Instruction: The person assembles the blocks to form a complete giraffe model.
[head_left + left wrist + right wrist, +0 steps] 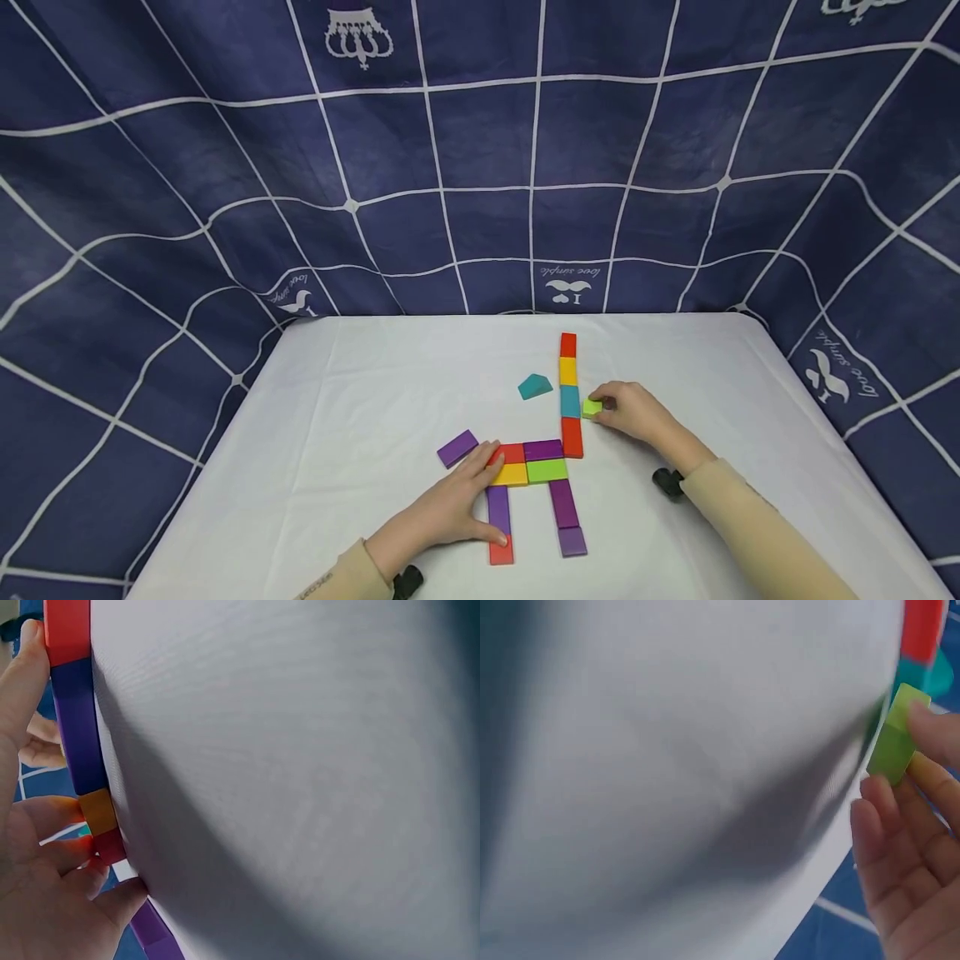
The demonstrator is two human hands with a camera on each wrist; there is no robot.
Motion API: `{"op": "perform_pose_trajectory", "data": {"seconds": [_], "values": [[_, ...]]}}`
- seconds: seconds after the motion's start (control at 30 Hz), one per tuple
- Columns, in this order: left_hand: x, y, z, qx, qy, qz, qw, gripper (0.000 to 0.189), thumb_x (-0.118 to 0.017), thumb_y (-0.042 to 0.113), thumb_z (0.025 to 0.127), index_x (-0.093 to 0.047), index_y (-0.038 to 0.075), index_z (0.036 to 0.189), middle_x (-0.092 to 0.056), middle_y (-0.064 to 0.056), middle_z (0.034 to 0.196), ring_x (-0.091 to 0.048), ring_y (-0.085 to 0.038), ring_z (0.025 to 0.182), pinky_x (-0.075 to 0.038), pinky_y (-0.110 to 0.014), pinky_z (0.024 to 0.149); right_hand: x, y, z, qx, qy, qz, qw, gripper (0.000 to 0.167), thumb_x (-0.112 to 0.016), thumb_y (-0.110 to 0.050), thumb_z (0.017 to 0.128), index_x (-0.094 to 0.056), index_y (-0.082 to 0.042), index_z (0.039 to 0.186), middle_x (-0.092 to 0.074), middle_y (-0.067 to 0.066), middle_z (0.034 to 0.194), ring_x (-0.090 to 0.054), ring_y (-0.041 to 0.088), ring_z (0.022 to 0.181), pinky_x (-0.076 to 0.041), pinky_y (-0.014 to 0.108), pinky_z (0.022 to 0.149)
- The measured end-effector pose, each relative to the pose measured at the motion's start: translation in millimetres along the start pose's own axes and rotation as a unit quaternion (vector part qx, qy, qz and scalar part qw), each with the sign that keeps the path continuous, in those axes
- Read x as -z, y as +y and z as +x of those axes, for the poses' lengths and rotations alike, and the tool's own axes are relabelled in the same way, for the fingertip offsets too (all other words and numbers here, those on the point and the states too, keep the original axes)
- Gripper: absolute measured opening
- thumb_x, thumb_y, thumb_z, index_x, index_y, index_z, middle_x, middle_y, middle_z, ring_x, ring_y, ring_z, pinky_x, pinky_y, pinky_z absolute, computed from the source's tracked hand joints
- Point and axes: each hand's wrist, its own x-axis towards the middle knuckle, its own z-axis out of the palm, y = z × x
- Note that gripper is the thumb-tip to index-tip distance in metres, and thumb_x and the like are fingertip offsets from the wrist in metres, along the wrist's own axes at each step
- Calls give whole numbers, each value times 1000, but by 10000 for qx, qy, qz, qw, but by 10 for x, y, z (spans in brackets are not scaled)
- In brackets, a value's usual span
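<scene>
My right hand (pixel 637 412) pinches a small lime green block (pixel 592 408) between thumb and fingers, just right of an upright line of blocks. That line runs from a red block (pixel 568 344) through a yellow block (pixel 567 371) and a teal block (pixel 570 402) to another red block (pixel 572 437). My left hand (pixel 450 504) lies spread on the left part of the block figure. Its fingertips touch a red block (pixel 513 453) and a yellow block (pixel 512 475); its thumb rests by the lower red block (pixel 501 551), under a purple block (pixel 498 509).
A loose teal angled block (pixel 535 386) lies left of the line. Near my left fingertips a purple block (pixel 457 448) sits tilted. A green block (pixel 547 471) and dark purple blocks (pixel 564 503) form the figure's right side. White cloth (pixel 360 417) covers the table; blue curtains (pixel 480 167) surround it.
</scene>
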Motion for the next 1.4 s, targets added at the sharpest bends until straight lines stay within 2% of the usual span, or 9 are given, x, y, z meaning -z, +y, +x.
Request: {"op": "perform_pose_trajectory", "data": {"seconds": [0.13,0.3,0.5,0.67,0.83,1.0,1.1,1.2,1.4], "values": [[-1,-3,-2,-32,24,-4,10000,111,-75,65,71,-29,10,155,-13,-8,167,-13,-28,154,-32,-48,118,144,78,175,-598,13,402,9974,26,-75,-12,83,-70,-5,108,-68,9,93,-55,20,79,-49,30,70],[-17,3,-26,-36,17,24,10000,111,-75,66,71,-29,11,155,-14,-8,166,-14,-28,153,-34,-47,117,228,198,495,-1244,519,701,9884,31,-71,-17,88,-65,-1,114,-68,21,112,-63,30,91,-56,37,78],[-67,6,-43,-96,66,127,9999,113,-74,69,70,-29,12,156,-15,-6,166,-15,-28,153,-35,-45,117,240,204,815,-1607,1124,1029,9752,37,-68,-17,92,-62,2,123,-62,26,124,-62,35,101,-54,46,92],[-109,18,-54,-196,27,202,9996,113,-71,72,69,-29,13,156,-15,-6,166,-16,-27,153,-37,-44,116,151,208,917,-1803,1413,1036,9679,36,-68,-13,92,-62,5,123,-62,26,123,-58,36,104,-51,48,97],[-114,22,-90,-195,-44,240,9995,112,-71,73,69,-30,13,155,-16,-5,166,-17,-28,153,-38,-44,115,23,223,902,-1826,1323,639,9722,33,-65,-8,93,-64,10,120,-63,29,122,-57,40,111,-49,50,102],[-85,4,-105,-222,8,304,9993,112,-71,72,69,-31,14,155,-17,-6,166,-17,-28,153,-38,-44,115,28,161,897,-1689,1587,332,9722,27,-61,-7,93,-69,10,112,-62,28,113,-56,40,106,-49,50,97],[-59,-14,-109,-237,54,311,9992,111,-71,72,69,-31,13,155,-17,-5,166,-17,-28,153,-38,-44,115,47,94,910,-1633,1294,98,9780,29,-59,-10,95,-69,9,114,-61,27,111,-57,39,103,-50,49,96],[-47,-39,-110,-274,101,330,9990,111,-70,72,70,-30,13,155,-16,-6,166,-16,-28,153,-37,-44,116,37,46,946,-1654,965,-63,9815,34,-56,-12,96,-65,9,121,-59,28,116,-57,41,107,-49,51,100],[-32,-80,-103,-398,227,357,9983,111,-69,73,71,-30,12,155,-16,-7,166,-18,-29,153,-37,-45,116,16,3,1087,-1544,850,-60,9843,42,-52,-20,99,-56,5,133,-57,30,125,-55,44,114,-45,54,105]]}}
